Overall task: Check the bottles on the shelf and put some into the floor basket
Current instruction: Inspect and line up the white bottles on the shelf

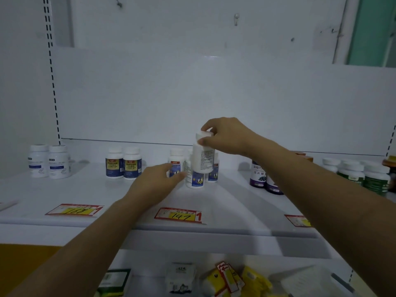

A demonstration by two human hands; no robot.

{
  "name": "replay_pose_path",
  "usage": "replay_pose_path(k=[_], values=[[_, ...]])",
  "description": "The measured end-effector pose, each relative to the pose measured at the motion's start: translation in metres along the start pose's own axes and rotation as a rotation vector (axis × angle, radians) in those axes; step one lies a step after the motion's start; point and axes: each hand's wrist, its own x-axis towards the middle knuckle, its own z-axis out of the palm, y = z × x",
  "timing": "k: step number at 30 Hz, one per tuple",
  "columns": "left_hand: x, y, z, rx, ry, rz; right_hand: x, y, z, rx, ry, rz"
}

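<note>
The right hand (pixel 225 136) has its fingers clamped on the cap of a white bottle (pixel 203 155), held upright and lifted clear of the shelf (pixel 85 189) above the middle cluster of bottles (pixel 194 175). The left hand (pixel 157 183) reaches toward that cluster, fingers loosely apart and holding nothing. The floor basket is not in view, so deposits cannot be confirmed; the task appears to be at the checking stage, with most groups unchecked.

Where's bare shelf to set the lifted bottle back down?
Free: the white shelf between the two plain white bottles and the blue-labelled pair, and its front strip behind the 147 price tag. Crowded: the middle cluster and the right-end green-labelled bottles.
</note>
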Motion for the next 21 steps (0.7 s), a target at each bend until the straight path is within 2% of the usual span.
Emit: replay_pose_path(k=[3,7,12,14,18,21], values=[[0.000,0.022,-0.004,-0.267,-0.068,0.090,-0.002,-0.011,-0.008,0.155,-0.041,-0.032],[0.002,0.032,-0.009,-0.540,-0.095,0.065,-0.004,-0.014,-0.015,0.385,-0.103,-0.022],[-0.001,0.040,0.002,-0.497,0.061,0.002,-0.004,-0.008,-0.004,0.423,0.063,0.063],[-0.001,0.043,0.003,-0.516,0.036,-0.005,-0.002,-0.004,-0.003,0.496,0.093,0.079],[-0.002,0.046,-0.002,-0.575,-0.134,0.044,-0.001,0.003,-0.010,0.684,0.064,0.042],[-0.001,0.047,-0.002,-0.603,-0.069,0.057,-0.002,0.002,-0.010,0.778,0.004,0.049]])
